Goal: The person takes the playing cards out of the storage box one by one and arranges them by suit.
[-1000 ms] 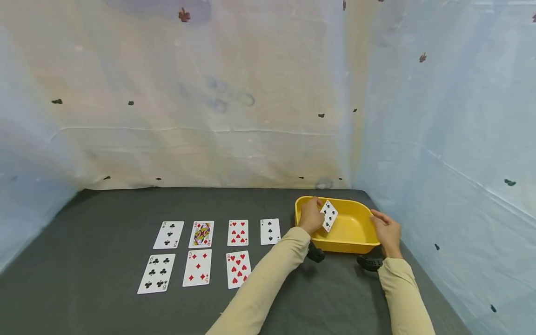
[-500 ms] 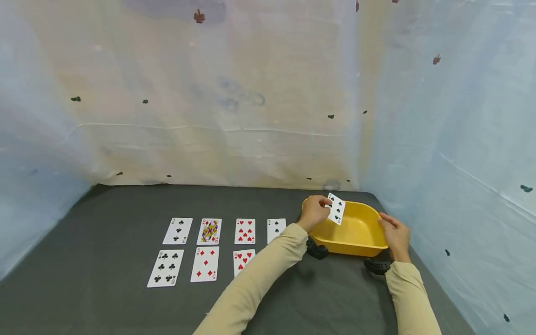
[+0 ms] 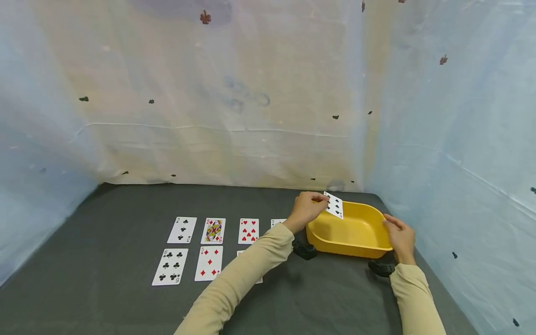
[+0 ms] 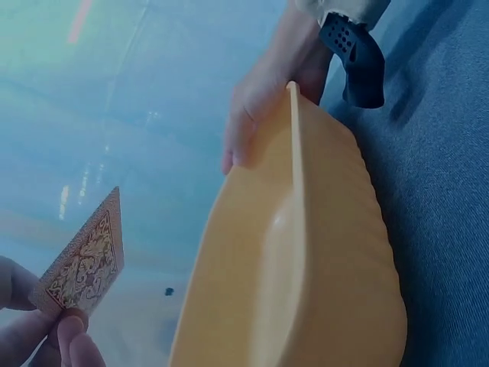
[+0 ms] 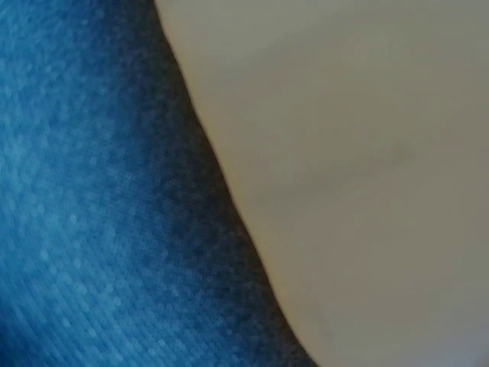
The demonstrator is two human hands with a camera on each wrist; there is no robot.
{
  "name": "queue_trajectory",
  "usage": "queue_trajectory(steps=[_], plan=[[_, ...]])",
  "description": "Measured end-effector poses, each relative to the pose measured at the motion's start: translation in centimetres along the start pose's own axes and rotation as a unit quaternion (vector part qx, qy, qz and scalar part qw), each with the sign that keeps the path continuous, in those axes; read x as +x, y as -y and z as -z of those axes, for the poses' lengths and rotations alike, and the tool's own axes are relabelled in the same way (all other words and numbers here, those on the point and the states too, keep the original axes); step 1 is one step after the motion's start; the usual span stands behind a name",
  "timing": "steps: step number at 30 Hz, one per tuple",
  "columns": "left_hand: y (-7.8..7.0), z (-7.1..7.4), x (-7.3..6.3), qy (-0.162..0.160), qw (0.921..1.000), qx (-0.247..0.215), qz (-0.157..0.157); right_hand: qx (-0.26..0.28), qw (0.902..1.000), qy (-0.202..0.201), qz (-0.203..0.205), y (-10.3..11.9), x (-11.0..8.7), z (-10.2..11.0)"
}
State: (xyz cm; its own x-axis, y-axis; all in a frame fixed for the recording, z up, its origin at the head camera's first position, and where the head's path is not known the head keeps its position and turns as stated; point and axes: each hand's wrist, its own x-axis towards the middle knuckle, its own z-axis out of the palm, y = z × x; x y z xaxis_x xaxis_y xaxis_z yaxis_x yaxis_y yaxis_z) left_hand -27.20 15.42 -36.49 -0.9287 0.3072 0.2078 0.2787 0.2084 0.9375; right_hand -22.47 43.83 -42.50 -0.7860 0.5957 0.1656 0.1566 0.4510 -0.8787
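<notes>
In the head view my left hand [image 3: 309,208] pinches a black-suited playing card [image 3: 335,206] by its edge, above the left end of a yellow plastic tub [image 3: 347,248]. The left wrist view shows the card's patterned back [image 4: 90,267], held up between thumb and fingers beside the tub. My right hand [image 3: 400,237] grips the tub's right end at the rim. Blurred tub wall [image 5: 367,191] fills much of the right wrist view; no fingers show there.
Playing cards lie face up in two rows left of the tub, among them a three of clubs [image 3: 182,230], a queen of diamonds [image 3: 213,231] and a six of clubs [image 3: 170,266]. My left sleeve [image 3: 234,279] partly covers others. Sheeting [image 3: 234,153] hangs behind the dark table.
My left hand has lifted the card from inside the tub up over its rim, then drawn slightly left. The right hand stays on the tub. The head view has turned somewhat left.
</notes>
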Motion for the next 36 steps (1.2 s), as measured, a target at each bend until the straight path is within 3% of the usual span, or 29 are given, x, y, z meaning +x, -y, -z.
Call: queue_trajectory(steps=[16, 21, 28, 36], plan=[[-0.8, 3.8, -2.3, 0.041, 0.9974, -0.059, -0.003, 0.016, 0.9998, 0.009, -0.002, 0.1, 0.0, 0.1], [-0.4, 5.2, -3.3, 0.043, 0.996, -0.078, 0.003, 0.018, 0.9998, 0.01, 0.0, 0.1, -0.1, 0.1], [0.5, 6.7, -4.6, 0.049, 0.9967, -0.065, 0.002, 0.011, 0.9999, 0.006, -0.004, 0.1, -0.1, 0.2], [1.6, 8.3, -6.8, 0.066, 0.9942, -0.081, 0.025, 0.01, 0.9997, 0.01, -0.018, 0.2, -0.1, 0.2]])
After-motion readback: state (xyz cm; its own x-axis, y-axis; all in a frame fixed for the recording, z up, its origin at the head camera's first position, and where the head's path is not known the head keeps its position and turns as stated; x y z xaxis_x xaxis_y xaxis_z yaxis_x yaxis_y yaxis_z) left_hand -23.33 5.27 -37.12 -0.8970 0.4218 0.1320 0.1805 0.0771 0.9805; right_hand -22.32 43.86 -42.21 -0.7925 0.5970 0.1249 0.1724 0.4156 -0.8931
